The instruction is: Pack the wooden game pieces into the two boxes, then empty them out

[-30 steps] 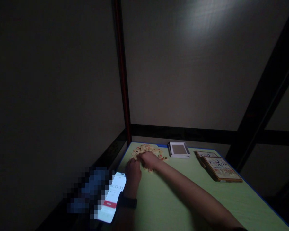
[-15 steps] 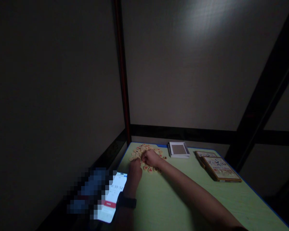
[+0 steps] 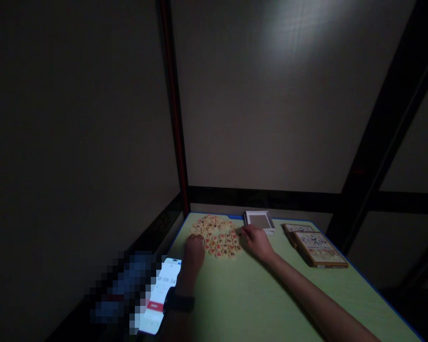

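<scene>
Round wooden Chinese chess pieces (image 3: 221, 240) with red and dark characters lie spread at the far left of the green table. My left hand (image 3: 194, 251), with a dark band on its wrist, rests at the near left edge of the pieces. Its fingers are curled, and whatever is in them is hidden. At the right edge of the pieces is my right hand (image 3: 257, 241), its thumb and fingers pinched together around a small Chinese chess piece (image 3: 240, 231), mostly covered by the fingertips.
An open white box (image 3: 247, 219) stands at the back, just beyond my right hand. Two flat illustrated boxes (image 3: 321, 249) lie overlapping at the table's right. A lit phone (image 3: 160, 294) showing a timer is by my left forearm. Walls meet behind the green table (image 3: 242, 294).
My right hand has moved right from the middle of the pieces to their right edge, uncovering many of them. My left hand stays at the left side. The view has shifted slightly.
</scene>
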A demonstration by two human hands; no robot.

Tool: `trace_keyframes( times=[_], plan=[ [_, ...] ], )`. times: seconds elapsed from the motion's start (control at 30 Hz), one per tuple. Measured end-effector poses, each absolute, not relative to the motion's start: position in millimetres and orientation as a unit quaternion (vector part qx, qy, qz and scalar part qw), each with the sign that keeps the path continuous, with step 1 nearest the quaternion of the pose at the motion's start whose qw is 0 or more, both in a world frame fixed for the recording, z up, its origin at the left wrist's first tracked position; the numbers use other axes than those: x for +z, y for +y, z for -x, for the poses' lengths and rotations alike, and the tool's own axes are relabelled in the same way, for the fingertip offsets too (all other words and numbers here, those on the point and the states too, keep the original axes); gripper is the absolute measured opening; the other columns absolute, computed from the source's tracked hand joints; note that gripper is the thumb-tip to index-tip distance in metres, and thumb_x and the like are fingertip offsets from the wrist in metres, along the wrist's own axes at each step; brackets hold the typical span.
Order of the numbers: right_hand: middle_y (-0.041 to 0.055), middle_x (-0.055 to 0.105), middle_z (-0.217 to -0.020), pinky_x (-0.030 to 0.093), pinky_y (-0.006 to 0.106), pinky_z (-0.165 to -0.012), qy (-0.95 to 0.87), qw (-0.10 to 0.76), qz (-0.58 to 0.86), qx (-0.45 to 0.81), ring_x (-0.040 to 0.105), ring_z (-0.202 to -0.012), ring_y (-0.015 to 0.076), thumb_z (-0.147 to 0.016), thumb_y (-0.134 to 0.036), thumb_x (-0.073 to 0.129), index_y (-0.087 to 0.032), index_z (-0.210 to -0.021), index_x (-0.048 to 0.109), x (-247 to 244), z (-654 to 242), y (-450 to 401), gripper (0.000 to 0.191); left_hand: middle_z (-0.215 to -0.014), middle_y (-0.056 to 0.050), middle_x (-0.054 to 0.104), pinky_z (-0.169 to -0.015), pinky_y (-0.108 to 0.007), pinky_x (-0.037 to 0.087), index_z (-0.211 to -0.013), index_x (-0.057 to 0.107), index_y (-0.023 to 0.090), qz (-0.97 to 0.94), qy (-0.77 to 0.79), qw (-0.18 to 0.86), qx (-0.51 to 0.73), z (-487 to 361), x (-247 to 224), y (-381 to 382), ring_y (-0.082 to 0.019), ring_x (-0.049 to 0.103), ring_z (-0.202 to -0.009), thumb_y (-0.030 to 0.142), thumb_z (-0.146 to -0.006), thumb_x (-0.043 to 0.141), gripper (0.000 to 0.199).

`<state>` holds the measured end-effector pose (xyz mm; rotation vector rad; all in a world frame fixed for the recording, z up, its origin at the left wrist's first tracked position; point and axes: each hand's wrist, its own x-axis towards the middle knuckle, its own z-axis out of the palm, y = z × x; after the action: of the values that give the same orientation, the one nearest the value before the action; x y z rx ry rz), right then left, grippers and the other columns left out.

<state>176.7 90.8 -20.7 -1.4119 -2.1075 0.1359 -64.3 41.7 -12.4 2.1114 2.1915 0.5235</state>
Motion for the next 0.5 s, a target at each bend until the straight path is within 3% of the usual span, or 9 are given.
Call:
trace_keyframes(
  times=[0.2, 0.33, 0.5],
  plan=[
    [0.0138, 0.063, -0.122, 0.044, 0.026, -0.096, -0.814, 0.262, 0.516, 0.052, 0.062, -0.107, 0.0199, -0.082, 0.0, 0.042, -0.014, -0.118, 0.064, -41, -178, 85, 0.045, -0.119, -0.014, 0.067, -0.099, -0.029, 0.041, -0.116, 0.064, 0.012, -0.688, 0.718, 0.016, 0.106, 90, 4, 57, -0.02, 0.059, -0.114, 0.0, -0.086, 0.041, 0.041],
    [0.0124, 0.063, -0.122, 0.043, 0.025, -0.099, -0.827, 0.254, 0.496, 0.075, 0.062, -0.109, 0.0193, -0.076, 0.005, 0.04, -0.014, -0.119, 0.063, -42, -177, 88, 0.052, -0.121, -0.016, 0.066, -0.095, -0.028, 0.044, -0.117, 0.064, 0.013, -0.701, 0.711, 0.022, 0.053, 103, 16, 71, -0.02, 0.061, -0.114, -0.002, -0.086, 0.039, 0.043],
    [0.0114, 0.064, -0.12, 0.044, 0.026, -0.098, -0.825, 0.274, 0.487, 0.089, 0.062, -0.108, 0.0193, -0.074, 0.004, 0.04, -0.016, -0.118, 0.063, -45, -179, 88, 0.053, -0.118, -0.013, 0.067, -0.095, -0.027, 0.045, -0.111, 0.067, 0.016, -0.738, 0.673, 0.028, 0.029, 98, 18, 79, -0.02, 0.062, -0.112, 0.0, -0.08, 0.051, 0.039]
  ],
)
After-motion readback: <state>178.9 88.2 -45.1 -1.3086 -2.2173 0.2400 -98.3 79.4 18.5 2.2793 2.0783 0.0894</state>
